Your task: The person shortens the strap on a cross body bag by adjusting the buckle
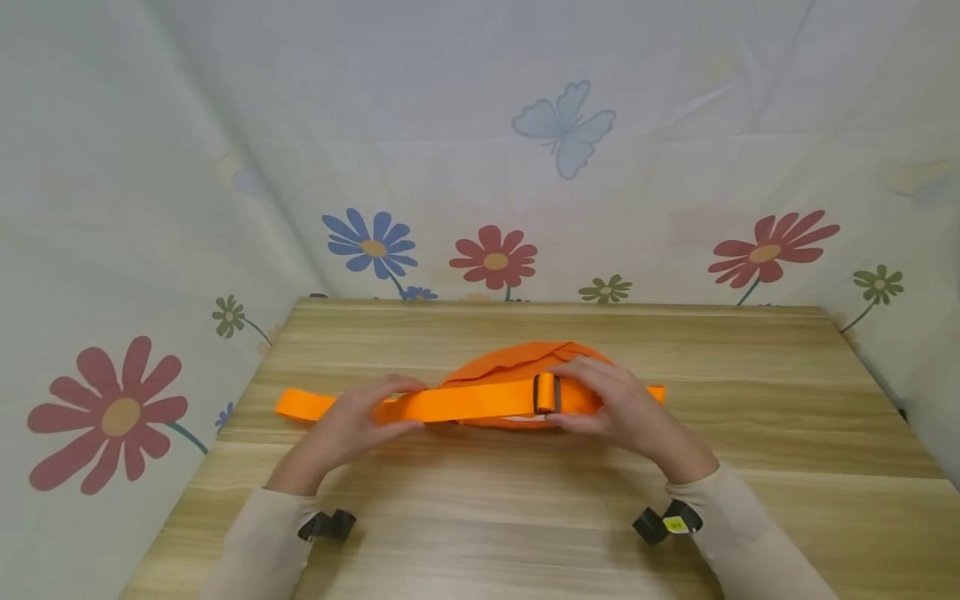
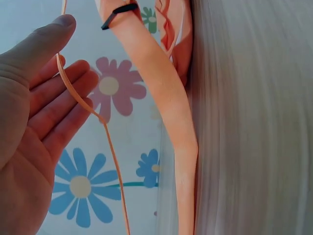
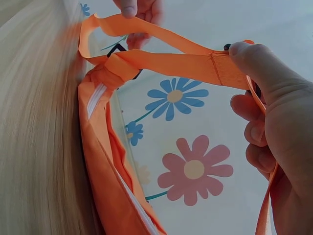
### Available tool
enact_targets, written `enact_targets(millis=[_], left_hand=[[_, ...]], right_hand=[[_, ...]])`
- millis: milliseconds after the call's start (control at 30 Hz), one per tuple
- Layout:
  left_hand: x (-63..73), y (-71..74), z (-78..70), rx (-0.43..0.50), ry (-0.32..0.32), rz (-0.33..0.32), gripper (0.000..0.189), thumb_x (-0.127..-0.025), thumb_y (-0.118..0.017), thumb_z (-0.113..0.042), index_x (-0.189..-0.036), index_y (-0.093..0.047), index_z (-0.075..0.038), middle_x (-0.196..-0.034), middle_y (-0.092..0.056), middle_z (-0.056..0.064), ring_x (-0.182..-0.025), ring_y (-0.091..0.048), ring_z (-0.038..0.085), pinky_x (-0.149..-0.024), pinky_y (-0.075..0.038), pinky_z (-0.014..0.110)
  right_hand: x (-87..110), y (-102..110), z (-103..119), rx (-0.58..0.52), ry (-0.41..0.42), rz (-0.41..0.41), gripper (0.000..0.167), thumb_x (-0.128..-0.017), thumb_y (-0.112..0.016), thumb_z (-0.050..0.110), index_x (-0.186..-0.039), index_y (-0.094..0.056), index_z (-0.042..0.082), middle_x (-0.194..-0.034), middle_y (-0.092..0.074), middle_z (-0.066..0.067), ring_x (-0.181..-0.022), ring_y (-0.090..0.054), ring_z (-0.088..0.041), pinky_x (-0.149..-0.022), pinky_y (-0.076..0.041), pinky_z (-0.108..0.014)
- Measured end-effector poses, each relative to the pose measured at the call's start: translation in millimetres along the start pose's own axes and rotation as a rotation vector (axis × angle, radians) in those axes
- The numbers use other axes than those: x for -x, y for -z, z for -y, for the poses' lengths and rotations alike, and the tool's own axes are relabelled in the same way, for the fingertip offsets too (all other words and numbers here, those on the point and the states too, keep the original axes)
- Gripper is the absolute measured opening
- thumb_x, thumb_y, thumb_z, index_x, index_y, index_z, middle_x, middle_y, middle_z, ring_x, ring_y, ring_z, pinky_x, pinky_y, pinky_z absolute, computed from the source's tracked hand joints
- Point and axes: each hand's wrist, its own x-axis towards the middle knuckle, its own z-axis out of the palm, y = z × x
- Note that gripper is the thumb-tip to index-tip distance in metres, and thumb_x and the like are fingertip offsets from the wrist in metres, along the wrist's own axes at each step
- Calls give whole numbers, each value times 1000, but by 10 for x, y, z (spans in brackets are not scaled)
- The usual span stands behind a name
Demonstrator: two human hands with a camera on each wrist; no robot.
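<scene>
An orange waist bag with a white zipper lies on the table behind its strap. My right hand pinches the orange strap beside its black slider, thumb below and fingers above. In the right wrist view, the strap runs from my right thumb and fingers to a dark ring at the bag's end. My left hand is at the strap's left part. The strap passes edge-on between its thumb and loosely extended fingers, its palm visible in the left wrist view.
The wooden table extends around the bag. A pale cloth backdrop printed with flowers and a butterfly stands along the back and sides. To the left of my left hand, a loop of strap sticks out. Black wrist cameras sit at both cuffs.
</scene>
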Motion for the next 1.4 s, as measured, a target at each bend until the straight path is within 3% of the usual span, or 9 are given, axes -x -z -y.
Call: enact_targets(millis=[233,400,533,700,833,1100,1300,1400], left_hand=[[54,66,127,-47,0,0,47,-86,-92,-14,-129,-74,-12,-127,-78,4,-118,-74,30,-102,-61,53],[-47,-3,101,5,41,74,49,-91,-89,-23,-136,-71,-17,-135,-75,1,-127,-70,27,-109,-58,52],[-260,-159,-151,70,35,106,55,-93,-87,-31,-142,-66,-19,-139,-73,2,-130,-68,25,-112,-56,52],[-590,-421,-588,133,-67,113,66,-92,-87,-35,-148,-60,-12,-146,-68,6,-136,-64,27,-117,-53,51],[-760,-583,-788,156,-102,105,64,-94,-85,-34,-148,-60,-12,-147,-67,4,-136,-64,25,-118,-53,47],[-809,-665,-813,221,-75,72,50,-97,-83,-27,-142,-65,-13,-136,-71,4,-126,-66,23,-113,-56,45],[-813,-657,-771,221,-88,16,46,-94,-86,-23,-135,-68,-10,-131,-73,5,-120,-68,25,-108,-59,44],[-822,-667,-757,224,-83,20,50,-93,-87,-25,-136,-67,-11,-132,-72,5,-120,-68,24,-107,-59,44]], right_hand=[[11,47,22,0,-72,21,59,-78,-98,18,-130,-72,6,-122,-78,-10,-110,-72,-29,-94,-64,-51],[9,45,21,-10,-71,22,58,-80,-97,19,-130,-72,5,-123,-78,-10,-110,-72,-28,-95,-63,-53],[-16,29,34,-11,-60,19,58,-79,-98,18,-130,-72,6,-122,-78,-8,-111,-72,-27,-97,-63,-54],[-41,4,67,-11,-89,39,59,-79,-98,19,-131,-72,9,-124,-77,-5,-114,-70,-26,-99,-61,-54],[-38,5,70,-17,-77,32,61,-78,-98,19,-131,-72,6,-123,-77,-6,-115,-70,-26,-99,-61,-54],[68,44,6,17,-129,68,66,-80,-97,21,-138,-70,6,-132,-75,-9,-122,-71,-34,-101,-61,-57],[161,132,-92,62,-135,53,54,-82,-96,17,-130,-74,7,-126,-77,-8,-118,-73,-32,-102,-61,-55],[169,162,-100,63,-135,53,50,-82,-95,17,-127,-75,8,-123,-77,-7,-115,-73,-30,-101,-62,-54]])
